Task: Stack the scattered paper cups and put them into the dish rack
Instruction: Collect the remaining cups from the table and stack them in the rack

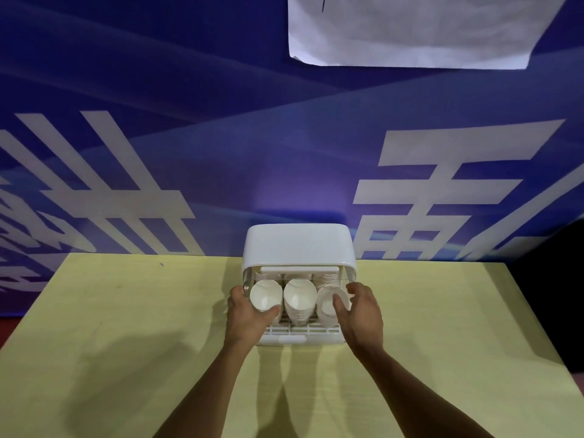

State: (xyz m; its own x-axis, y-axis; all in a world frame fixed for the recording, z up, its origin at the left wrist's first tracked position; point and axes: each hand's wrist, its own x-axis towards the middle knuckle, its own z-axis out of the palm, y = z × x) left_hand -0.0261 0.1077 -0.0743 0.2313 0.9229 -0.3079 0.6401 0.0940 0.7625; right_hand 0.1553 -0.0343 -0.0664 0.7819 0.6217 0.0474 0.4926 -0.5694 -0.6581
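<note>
Pretty much the final step: left grip [249,314] curls round the left stack [265,295], right grip [360,314] round the right stack [327,303], both already in the rack [297,245]. Next, I'd guess: let go gently.

Yellow table [126,343], blue banner wall [189,105], white paper sheet [426,30]

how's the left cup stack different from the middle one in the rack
The left stack is gripped by the left hand, thumb at its lower rim; the middle stack is untouched. The middle stack shows nested rims below its mouth; the left stack's are hidden by the hand. Both are white and sit in the rack, mouths facing the camera.
</note>
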